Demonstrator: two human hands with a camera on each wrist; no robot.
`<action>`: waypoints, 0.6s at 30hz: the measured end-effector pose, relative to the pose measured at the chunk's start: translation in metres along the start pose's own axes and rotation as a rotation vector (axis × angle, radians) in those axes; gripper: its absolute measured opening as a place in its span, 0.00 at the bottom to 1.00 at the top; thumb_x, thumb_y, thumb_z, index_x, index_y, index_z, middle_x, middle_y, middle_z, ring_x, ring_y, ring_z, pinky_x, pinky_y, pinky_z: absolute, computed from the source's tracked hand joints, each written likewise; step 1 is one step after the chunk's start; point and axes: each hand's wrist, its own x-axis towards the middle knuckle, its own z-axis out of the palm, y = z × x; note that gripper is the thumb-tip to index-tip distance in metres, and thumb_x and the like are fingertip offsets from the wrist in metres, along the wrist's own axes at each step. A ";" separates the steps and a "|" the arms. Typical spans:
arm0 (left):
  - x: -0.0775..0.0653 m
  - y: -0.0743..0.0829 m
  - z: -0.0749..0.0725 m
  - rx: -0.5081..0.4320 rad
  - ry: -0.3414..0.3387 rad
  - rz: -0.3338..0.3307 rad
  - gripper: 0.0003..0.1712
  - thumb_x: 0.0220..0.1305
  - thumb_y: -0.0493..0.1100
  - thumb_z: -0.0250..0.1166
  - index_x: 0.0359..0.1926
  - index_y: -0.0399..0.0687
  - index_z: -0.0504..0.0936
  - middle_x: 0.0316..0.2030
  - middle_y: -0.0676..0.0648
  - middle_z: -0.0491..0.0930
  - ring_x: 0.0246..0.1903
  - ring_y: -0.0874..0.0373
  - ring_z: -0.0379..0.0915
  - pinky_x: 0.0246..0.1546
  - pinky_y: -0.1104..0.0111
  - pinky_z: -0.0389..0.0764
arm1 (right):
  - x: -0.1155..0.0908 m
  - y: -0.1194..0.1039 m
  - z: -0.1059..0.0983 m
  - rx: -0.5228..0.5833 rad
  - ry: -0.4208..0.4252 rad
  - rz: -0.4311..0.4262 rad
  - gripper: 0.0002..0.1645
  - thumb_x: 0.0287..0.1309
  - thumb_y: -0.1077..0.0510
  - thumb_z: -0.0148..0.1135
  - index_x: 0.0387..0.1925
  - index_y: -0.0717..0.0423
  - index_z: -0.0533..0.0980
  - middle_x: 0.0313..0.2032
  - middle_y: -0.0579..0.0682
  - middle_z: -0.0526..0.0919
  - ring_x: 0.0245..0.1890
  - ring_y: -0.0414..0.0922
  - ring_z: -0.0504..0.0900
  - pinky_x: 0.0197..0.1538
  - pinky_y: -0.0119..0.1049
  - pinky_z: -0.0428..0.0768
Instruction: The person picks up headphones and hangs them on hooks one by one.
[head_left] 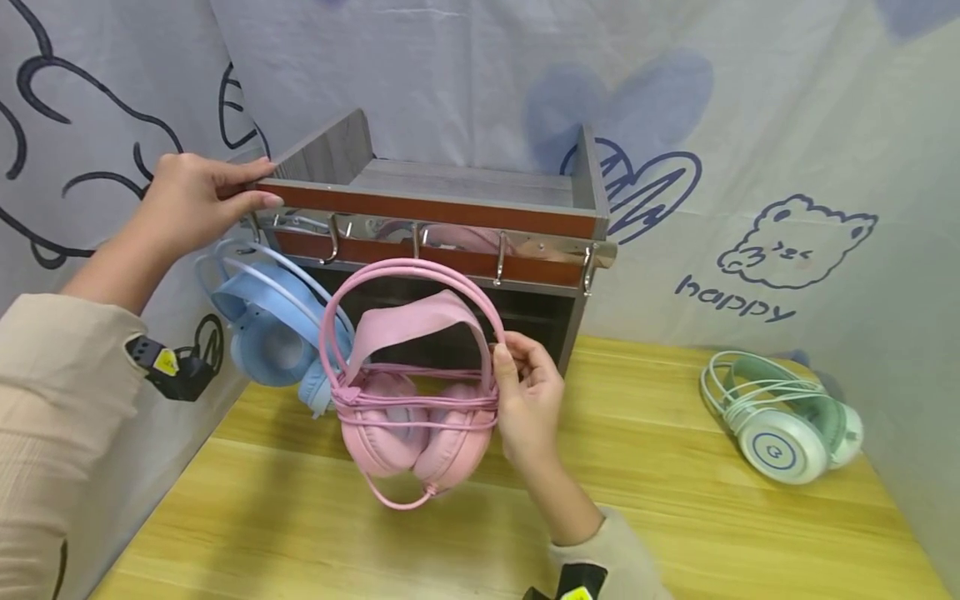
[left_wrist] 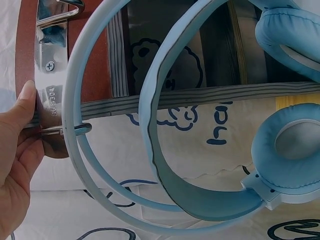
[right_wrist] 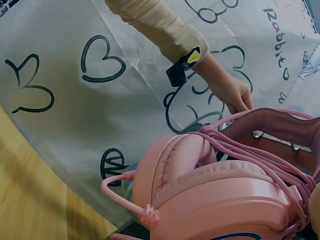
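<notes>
Left hand [head_left: 206, 200] pinched the rack [head_left: 450, 211] at its front left corner, thumb on the front board, fingers over the top edge. Blue headphones [head_left: 273, 292] hung just below that corner, band looped over the rack's leftmost hook [left_wrist: 82, 129]. Pink headphones [head_left: 390, 425] came next, in front of the rack's middle, cups down, cable [head_left: 450, 402] wound around them. Right hand [head_left: 532, 400] pinched their band on its right side. Couldn't tell if that band touched a hook. Mint headphones [head_left: 787, 446] lay well right of the rack.

Risks, my read: blue set looked close to pink, so a leftward swing could knock it off its hook. Pink was gripped on one side only; could twist or tilt. Wound cable could snag a rack hook. A hard push with the left hand loose could shift or tip the rack; saw nothing fixing it down.

Surface: yellow wood-grain table [head_left: 637, 517], in front of the rack and out to its right. Room: white drape [head_left: 465, 92] left, behind and right of the rack, creased, with a bear drawing [head_left: 798, 242] and "happy" on its right.
</notes>
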 end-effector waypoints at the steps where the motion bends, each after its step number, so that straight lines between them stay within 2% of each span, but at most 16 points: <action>1: 0.000 0.000 0.000 -0.004 -0.001 -0.003 0.24 0.61 0.45 0.62 0.57 0.44 0.74 0.50 0.33 0.75 0.13 0.71 0.58 0.16 0.79 0.58 | 0.000 0.002 0.002 0.000 0.000 -0.006 0.14 0.59 0.71 0.54 0.42 0.83 0.69 0.29 0.39 0.77 0.30 0.32 0.73 0.35 0.20 0.73; 18: -0.001 -0.002 0.001 -0.025 0.008 -0.005 0.23 0.61 0.44 0.63 0.57 0.43 0.75 0.50 0.33 0.76 0.16 0.78 0.61 0.18 0.83 0.60 | 0.004 0.014 0.004 -0.008 0.026 -0.005 0.13 0.57 0.72 0.54 0.41 0.82 0.70 0.28 0.40 0.76 0.30 0.32 0.73 0.36 0.20 0.73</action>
